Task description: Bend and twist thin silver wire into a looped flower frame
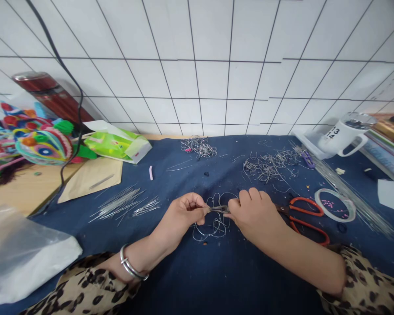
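My right hand (251, 214) is closed around a pair of small pliers (220, 209), whose jaws point left. At the tip of those jaws, my left hand (188, 211) pinches something thin, probably wire; its end is hidden by the fingers. Loops of thin silver wire (213, 232) lie on the blue cloth (197, 280) below and behind the pliers. Red-handled scissors (307, 216) rest just right of my right hand, partly behind it. Left of my left hand are a short bundle of straight wires (146, 206) and a longer one (118, 203).
Tangled wire (269, 166) and a smaller tangle (200, 146) lie farther back. At right are a round dish (335, 205) with pink beads, long wires (354, 192) and a white mug (344, 133). A plastic bag (29, 258), green packet (118, 142) and red flask (52, 96) stand left.
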A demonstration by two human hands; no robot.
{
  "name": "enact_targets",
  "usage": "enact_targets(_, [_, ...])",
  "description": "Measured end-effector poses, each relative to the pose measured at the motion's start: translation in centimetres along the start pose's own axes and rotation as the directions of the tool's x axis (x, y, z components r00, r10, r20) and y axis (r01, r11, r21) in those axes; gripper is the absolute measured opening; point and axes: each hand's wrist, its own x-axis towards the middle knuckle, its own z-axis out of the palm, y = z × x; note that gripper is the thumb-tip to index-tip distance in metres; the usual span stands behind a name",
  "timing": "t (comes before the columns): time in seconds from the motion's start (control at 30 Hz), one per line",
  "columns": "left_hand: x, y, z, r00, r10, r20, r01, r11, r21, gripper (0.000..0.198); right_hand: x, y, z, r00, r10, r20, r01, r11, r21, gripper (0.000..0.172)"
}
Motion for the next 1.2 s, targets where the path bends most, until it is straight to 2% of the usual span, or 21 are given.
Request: enact_targets(1.2, [0.0, -0.15, -0.07, 1.0, 0.012, 0.007, -0.012, 0.998, 0.061, 0.005, 0.04, -0.27, 0.82, 0.998, 0.021, 0.059, -0.024, 0.999, 0.044, 0.025])
